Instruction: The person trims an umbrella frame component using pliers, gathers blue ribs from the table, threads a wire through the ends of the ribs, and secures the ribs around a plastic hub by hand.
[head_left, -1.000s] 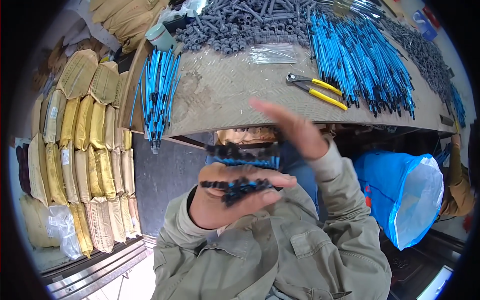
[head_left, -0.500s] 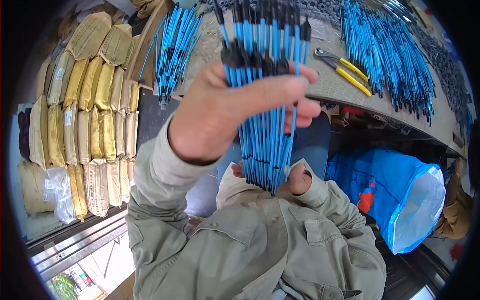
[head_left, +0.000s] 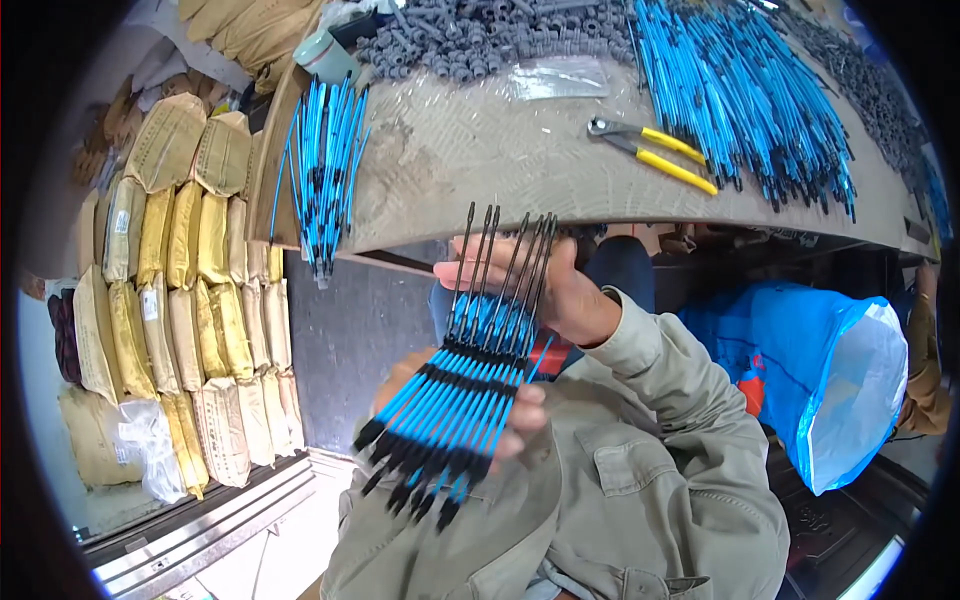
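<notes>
A bundle of blue rods with black sleeves and thin black tips [head_left: 455, 390] is fanned out in front of me. My left hand [head_left: 522, 412] is closed round its middle from below, its fingertips showing at the right edge. The thick black ends point down and to the left, blurred by motion. My right hand [head_left: 582, 305] is behind the thin tips at the upper end, its fingers stretched out flat to the left. The rods partly hide both hands.
On the bench [head_left: 450, 170] are yellow-handled pliers [head_left: 668, 160], a large pile of blue rods [head_left: 745, 95], a smaller bunch [head_left: 325, 170] and grey plastic parts [head_left: 500, 35]. Wrapped packages [head_left: 185, 310] are stacked at left. A blue bag [head_left: 770, 350] stands at right.
The bundle has come down and nearer my body, and its thick black ends now point down instead of up. My left hand has dropped with it; my right hand has risen to the upper end.
</notes>
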